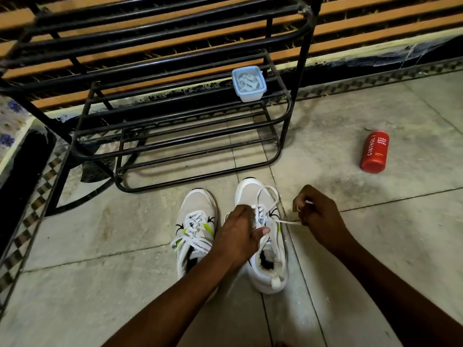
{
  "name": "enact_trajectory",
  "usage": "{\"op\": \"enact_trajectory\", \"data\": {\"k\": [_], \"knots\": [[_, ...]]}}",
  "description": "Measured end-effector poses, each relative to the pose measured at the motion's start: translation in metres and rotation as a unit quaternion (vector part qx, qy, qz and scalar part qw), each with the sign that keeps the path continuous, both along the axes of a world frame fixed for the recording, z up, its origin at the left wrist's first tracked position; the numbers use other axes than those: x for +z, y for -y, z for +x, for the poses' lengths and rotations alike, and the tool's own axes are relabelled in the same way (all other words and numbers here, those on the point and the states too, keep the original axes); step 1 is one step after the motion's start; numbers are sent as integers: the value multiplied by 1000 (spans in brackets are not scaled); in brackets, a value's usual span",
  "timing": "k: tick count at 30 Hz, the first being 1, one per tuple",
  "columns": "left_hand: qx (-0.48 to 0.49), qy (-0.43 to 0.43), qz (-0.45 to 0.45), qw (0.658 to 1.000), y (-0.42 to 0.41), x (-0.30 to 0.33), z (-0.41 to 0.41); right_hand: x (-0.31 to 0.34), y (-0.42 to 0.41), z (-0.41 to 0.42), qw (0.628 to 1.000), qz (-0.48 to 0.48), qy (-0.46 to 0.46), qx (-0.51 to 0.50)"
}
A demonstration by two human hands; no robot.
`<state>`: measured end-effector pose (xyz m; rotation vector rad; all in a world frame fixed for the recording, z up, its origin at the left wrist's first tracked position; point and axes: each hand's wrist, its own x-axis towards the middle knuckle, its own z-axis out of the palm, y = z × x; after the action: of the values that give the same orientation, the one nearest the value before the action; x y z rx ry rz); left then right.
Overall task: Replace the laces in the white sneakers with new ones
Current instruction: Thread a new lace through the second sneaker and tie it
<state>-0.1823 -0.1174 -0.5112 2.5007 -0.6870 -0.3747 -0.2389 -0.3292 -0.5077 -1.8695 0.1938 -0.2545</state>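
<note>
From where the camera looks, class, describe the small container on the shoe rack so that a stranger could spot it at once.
Find the black metal shoe rack standing against the wall. On its middle shelf, near the right end, sits a small plastic box with a pale blue lid and see-through sides. It is the only thing on the rack, and white coils show through its lid.

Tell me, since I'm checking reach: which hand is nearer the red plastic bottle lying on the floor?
Right. The right hand pinches a white lace end, below-left of the red plastic bottle; the left hand grips the right white sneaker, farther left.
</note>
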Motion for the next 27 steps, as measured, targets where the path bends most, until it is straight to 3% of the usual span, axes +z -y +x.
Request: {"op": "enact_trajectory", "data": {"k": [1, 2, 4, 6, 8, 10, 11, 12, 13, 14, 15, 16, 17, 18, 19, 22, 27], "knots": [[-1, 1, 0, 1000, 0, 0, 0, -2, 7, -1, 979, -187, 4, 76], [-1, 0, 0, 1000, 0, 0, 1, -4, 14, -1, 942, -303, -15, 142], [-1, -1, 1, 1000, 0, 1, 1, -2, 19, -2, 892, -398, -49, 207], [0, -6, 2, 1000, 0, 1, 1, -1, 17, -3, 905, -399, 0, 147], [-1, -10, 3, 1000, 0, 1, 2, 8, 8, -5, 955, -288, 66, -5], [-3, -10, 5, 1000, 0, 0, 3, 15, 1, -1, 986, -49, 83, -133], [-4, -10, 6, 1000, 0, -1, 3, 20, -3, 3, 972, 154, 66, -164], [-5, -11, 4, 1000, -1, -1, 4, 26, -7, 8, 920, 352, 36, -166], [-5, -13, 2, 1000, -1, -1, 4, 27, -7, 10, 880, 449, -1, -157], [-6, -15, 0, 1000, -1, -2, 4, 28, -7, 10, 884, 445, -37, -138], [-6, -13, -2, 1000, -1, -2, 4, 27, -4, 8, 936, 328, -60, -115], [-6, -9, -1, 1000, -2, -2, 4, 22, 0, 4, 988, 134, -54, -63], [-5, -5, 0, 1000, -2, -3, 4, 21, 1, -1, 996, -81, -43, 4], [-4, -3, 1, 1000, -2, -4, 4, 17, 3, -4, 970, -229, -35, 70], [-4, -1, 1, 1000, -2, -4, 4, 17, 3, -9, 943, -304, -48, 124], [-1, 0, 3, 1000, -2, -6, 5, 26, -4, -12, 925, -340, -50, 159], [-3, 4, 12, 1000, -1, -7, 6, 70, -9, -12, 935, -341, 91, 43]]}}
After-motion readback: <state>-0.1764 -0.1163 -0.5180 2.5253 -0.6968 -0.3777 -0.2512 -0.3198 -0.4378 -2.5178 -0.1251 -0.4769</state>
